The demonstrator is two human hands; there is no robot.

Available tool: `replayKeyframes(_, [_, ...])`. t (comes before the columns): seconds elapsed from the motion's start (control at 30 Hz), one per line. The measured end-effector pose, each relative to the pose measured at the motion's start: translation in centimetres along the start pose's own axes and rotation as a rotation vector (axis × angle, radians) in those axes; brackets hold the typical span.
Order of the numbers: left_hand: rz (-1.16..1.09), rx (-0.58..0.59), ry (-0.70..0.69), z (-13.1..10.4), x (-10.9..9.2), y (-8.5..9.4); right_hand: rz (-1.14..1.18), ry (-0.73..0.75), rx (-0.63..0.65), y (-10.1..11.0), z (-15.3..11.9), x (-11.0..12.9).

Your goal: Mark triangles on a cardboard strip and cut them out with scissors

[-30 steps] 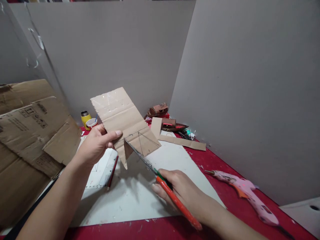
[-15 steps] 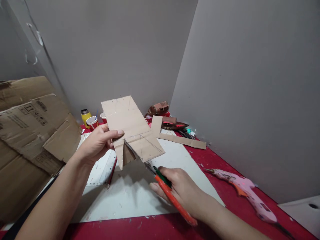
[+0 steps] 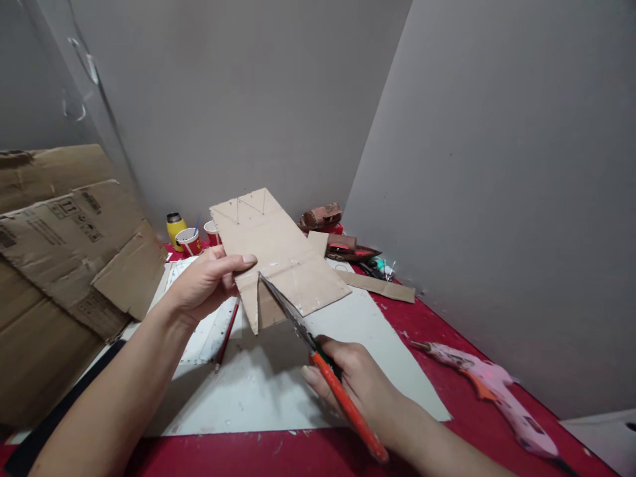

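In the head view, the left hand (image 3: 211,285) pinches a flat cardboard piece (image 3: 278,245) at its left side, with the thumb on top and the other fingers mostly hidden below. The piece is held tilted above the white sheet (image 3: 258,404). Pencil lines are drawn near its far edge, and its near edge has a pointed notch.

The right hand (image 3: 358,381) is closed around the handles of the scissors (image 3: 348,407), which are red and green. The blades reach into the notch and their tip is at its inner end; how far they stand apart, I cannot tell.

The white sheet lies on the red surface (image 3: 238,456). Near the right edge of this surface, beside the sheet's front right corner, lies a pink glue gun (image 3: 497,384). A red pencil (image 3: 227,339) lies toward the sheet's left edge. At the far edge of the surface are a yellow bottle (image 3: 175,230), two cups (image 3: 189,244) and brown boat-like models (image 3: 322,216). A large folded cardboard (image 3: 54,265) covers the left edge.
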State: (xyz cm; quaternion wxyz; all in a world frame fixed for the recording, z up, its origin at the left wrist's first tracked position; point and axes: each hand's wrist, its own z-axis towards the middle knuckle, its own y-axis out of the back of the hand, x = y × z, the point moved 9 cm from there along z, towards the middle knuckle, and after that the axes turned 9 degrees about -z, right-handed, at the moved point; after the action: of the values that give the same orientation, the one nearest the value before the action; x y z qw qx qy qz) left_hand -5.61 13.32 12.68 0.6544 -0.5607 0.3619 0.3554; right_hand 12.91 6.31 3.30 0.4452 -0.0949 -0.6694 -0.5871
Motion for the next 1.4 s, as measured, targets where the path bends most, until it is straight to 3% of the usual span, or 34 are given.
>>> replayKeyframes(0.13, [0.03,0.085,0.103,-0.2,1.0,-0.8,0.018,0.034,0.002,0.0,0.0,0.2])
replayKeyframes(0.53, [0.141,0.112,-0.046,-0.8,-0.6,-0.9,-0.051,0.017,0.025,0.5,-0.3,0.4])
replayKeyframes(0.77, [0.106,0.188,0.038,-1.0,-0.3,-1.6,0.032,0.089,0.053,0.2,-0.6,0.5])
replayKeyframes(1.13, [0.092,0.199,0.062,-1.6,-0.4,-2.1,0.159,0.117,0.117,-0.3,-1.3,0.5])
replayKeyframes(1.4, [0.039,0.204,0.079,-1.8,-0.3,-2.4,0.034,0.152,0.09,0.4,-0.9,1.5])
